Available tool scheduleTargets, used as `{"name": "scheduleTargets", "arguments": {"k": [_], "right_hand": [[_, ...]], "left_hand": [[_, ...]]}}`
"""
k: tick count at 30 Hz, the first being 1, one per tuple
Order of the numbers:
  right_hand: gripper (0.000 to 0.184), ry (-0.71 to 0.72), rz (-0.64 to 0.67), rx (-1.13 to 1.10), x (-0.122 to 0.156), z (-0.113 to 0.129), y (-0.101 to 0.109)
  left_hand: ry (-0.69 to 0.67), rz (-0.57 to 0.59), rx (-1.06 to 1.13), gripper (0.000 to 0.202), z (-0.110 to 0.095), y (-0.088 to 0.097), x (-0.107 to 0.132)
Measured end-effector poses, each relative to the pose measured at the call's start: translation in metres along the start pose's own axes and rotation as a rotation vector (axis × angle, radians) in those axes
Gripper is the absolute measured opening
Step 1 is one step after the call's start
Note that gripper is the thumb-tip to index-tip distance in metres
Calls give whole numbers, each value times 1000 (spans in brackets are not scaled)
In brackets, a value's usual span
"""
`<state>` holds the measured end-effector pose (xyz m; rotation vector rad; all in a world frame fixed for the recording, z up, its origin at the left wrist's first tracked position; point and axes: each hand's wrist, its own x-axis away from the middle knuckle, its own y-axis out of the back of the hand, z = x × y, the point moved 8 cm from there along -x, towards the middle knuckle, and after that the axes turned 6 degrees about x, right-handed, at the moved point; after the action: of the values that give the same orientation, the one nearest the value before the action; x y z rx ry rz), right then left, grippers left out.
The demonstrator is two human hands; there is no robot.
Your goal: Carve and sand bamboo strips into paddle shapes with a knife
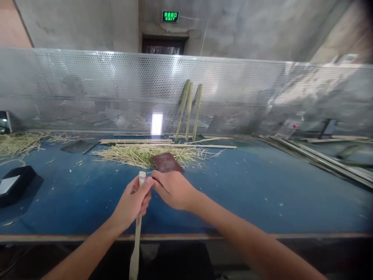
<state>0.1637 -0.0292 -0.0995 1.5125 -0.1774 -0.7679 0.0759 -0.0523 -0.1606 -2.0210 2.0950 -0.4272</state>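
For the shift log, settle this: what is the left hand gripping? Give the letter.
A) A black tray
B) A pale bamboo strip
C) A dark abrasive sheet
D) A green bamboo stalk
B: the left hand is closed around the pale bamboo strip, which runs up and down through its fist.

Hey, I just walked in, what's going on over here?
A person stands at a blue-topped workbench. Their left hand grips a long, pale bamboo strip upright, and their right hand is right up against its top end, though whether it grips is hard to tell. Just ahead, a dark brown sheet lies on a pile of bamboo shavings. Bamboo pieces lean against a perforated metal panel.
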Motion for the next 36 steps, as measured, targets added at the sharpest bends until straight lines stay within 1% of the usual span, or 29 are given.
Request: {"name": "scheduleTargets", "arguments": {"k": [3,5,7,8,10,11,13,15,16,19,21,23,25,28,33,36], "right_hand": [[34,51,-87,13,-18,-6,19],[33,57,-100,11,-28,-12,29],[33,55,-68,-6,-34,-18,30],[33,62,-58,-5,-36,-20,28],[33,79,-61,14,-35,-25,21],[33,87,-64,21,-34,-28,15],[32,91,-50,3,-29,-36,-1],[31,88,-15,-58,-24,-44,-18],[31,89,2,-92,-22,-48,-26],[34,53,42,-180,-18,-62,-44],[38,-16,51,-244,-17,-74,-51],[43,-85,62,-310,-17,-86,-57],[45,-109,87,-353,-18,-91,-61],[44,-69,115,-400,-19,-89,-63],[40,30,85,-468,-19,-76,-57],[39,24,77,-447,-18,-73,-58]], "left_hand": [[-49,29,-13,50,-24,-5,-13],[-81,44,17,51,-38,-9,-21],[-80,50,51,53,-43,-11,-28],[-68,50,63,54,-42,-11,-32],[-32,40,76,57,-33,-10,-37],[5,40,71,60,-24,-9,-39],[125,52,30,65,-1,-7,-42],[264,91,-35,65,24,-5,-44],[308,107,-54,64,34,-4,-45],[373,136,-50,62,51,2,-52],[385,139,-48,60,53,6,-57],[348,119,-80,58,50,12,-61],[310,92,-123,60,47,18,-63],[306,72,-123,60,48,23,-64],[346,131,-15,55,55,18,-64],[371,104,-22,56,54,17,-64]]}}
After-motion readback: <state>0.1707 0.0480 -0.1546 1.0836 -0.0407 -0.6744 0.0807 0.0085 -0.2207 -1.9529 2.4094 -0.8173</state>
